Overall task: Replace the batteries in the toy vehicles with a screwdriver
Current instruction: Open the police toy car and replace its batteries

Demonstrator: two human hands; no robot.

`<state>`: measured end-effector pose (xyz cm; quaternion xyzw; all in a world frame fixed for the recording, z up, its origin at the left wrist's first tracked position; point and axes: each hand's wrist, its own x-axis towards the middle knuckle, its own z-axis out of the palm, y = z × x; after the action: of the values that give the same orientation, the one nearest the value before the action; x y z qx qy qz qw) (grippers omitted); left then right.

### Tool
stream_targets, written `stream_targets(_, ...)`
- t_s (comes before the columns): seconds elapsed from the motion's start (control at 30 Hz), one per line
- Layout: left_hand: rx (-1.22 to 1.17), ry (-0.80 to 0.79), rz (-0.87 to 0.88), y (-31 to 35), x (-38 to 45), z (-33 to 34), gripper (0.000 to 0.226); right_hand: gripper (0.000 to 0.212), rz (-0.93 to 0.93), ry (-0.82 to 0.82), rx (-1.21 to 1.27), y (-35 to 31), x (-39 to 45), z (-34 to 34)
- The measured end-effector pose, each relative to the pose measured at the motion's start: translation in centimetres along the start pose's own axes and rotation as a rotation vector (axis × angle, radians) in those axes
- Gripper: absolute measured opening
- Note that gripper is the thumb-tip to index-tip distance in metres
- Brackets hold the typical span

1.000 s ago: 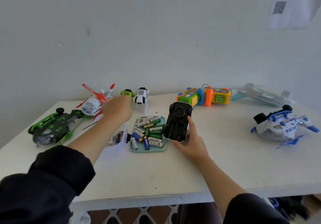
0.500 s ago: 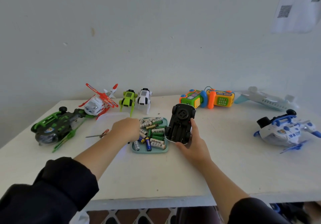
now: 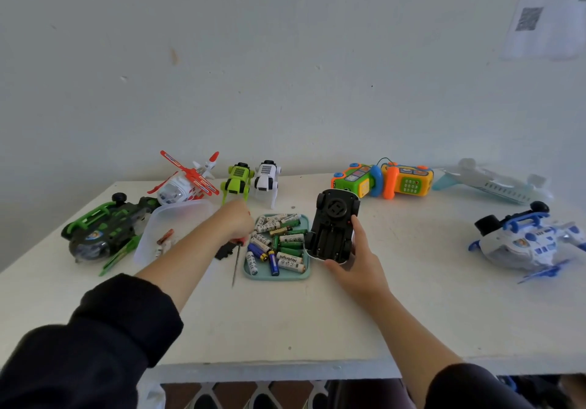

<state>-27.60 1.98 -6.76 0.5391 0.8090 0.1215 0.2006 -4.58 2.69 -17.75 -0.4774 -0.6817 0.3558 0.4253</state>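
Screwdriver (image 3: 237,258) now below left hand's (image 3: 238,220) fingers (image 3: 245,232).

white table (image 3: 412,323), QR paper (image 3: 545,12) on wall

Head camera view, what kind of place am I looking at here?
Probably a makeshift toy-repair bench indoors: a plain white table against a bare wall, a teal tray of loose batteries, and toy vehicles lined up, such as the green helicopter.
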Motion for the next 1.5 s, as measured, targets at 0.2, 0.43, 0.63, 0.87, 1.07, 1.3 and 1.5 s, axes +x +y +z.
stream_targets(0.2,0.316,0.069,-0.029,-1.3,0.6,2.6,0.028,0.094,-0.026,-0.002,0.033,0.2,0.1,-0.1)
stream_targets(0.43,0.289,0.222,0.459,0.7,-1.0,2.9,0.027,0.095,-0.028,0.003,0.041,0.4,0.5,-0.2)
stream_targets(0.63,0.546,-0.008,0.792,1.8,-3.0,6.1,0.019,0.098,-0.025,0.001,0.052,0.5,0.5,-0.2)
stream_targets(0.87,-0.039,0.040,0.695,1.9,-2.4,5.4,0.010,0.098,-0.033,0.000,0.049,0.6,0.6,-0.1)
stream_targets(1.07,-0.487,0.248,0.591,4.4,-2.7,6.3,0.015,0.094,-0.022,0.017,0.051,0.2,0.6,-0.1)
stream_targets(1.3,-0.143,0.473,0.752,4.8,-1.8,9.1,0.002,0.092,-0.026,0.021,-0.061,-0.6,0.2,-0.5)
stream_targets(1.5,-0.002,0.464,0.714,4.9,-0.6,8.5,0.013,0.087,-0.050,0.024,-0.071,-1.1,0.1,-0.5)
